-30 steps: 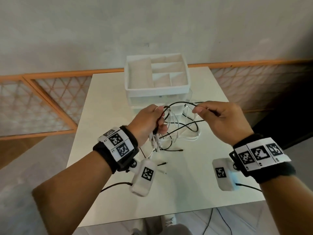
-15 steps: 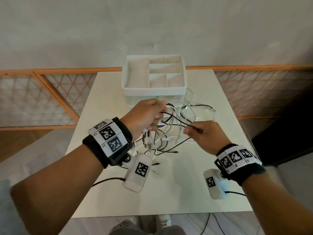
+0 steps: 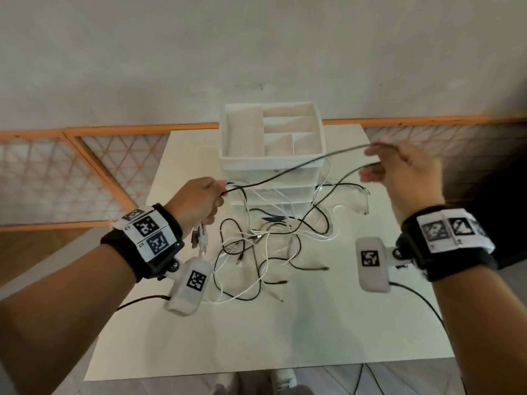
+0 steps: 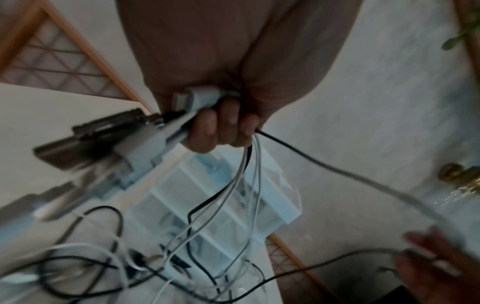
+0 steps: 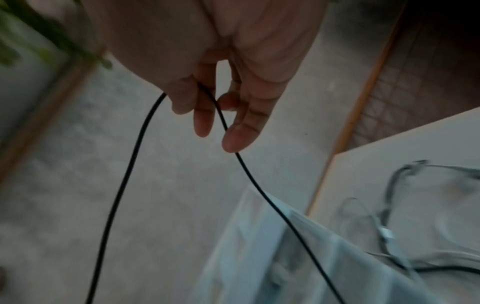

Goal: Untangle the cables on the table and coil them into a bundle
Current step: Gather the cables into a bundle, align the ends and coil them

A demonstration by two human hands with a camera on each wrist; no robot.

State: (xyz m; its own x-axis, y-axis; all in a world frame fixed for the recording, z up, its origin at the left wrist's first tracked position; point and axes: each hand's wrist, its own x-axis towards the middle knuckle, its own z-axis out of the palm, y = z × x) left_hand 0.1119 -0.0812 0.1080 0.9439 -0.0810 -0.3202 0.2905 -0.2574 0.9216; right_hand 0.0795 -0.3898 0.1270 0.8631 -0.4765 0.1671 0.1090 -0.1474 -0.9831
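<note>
A tangle of black and white cables [image 3: 271, 246] lies spread on the white table [image 3: 285, 332]. My left hand [image 3: 216, 201] grips a bunch of cable ends above the tangle's left side. Their plugs [image 3: 199, 238] hang below the fist; the left wrist view shows my fingers [image 4: 215, 131] curled round the plugs [image 4: 124, 144] and strands. One black cable [image 3: 296, 167] runs up and right from that fist to my raised right hand [image 3: 370, 163], which pinches it. In the right wrist view the black cable [image 5: 129, 166] loops between thumb and fingers [image 5: 202, 119].
A white compartment box [image 3: 228, 163] sits on clear drawers [image 3: 285, 192] at the table's far middle, right behind the tangle. An orange-framed lattice railing [image 3: 85, 172] runs behind the table. Wrist camera leads [image 3: 422, 303] trail off the near edge.
My right hand has swung up and to the right, drawing the black cable out of the tangle into a long span. The left hand has kept its grip on the ends.
</note>
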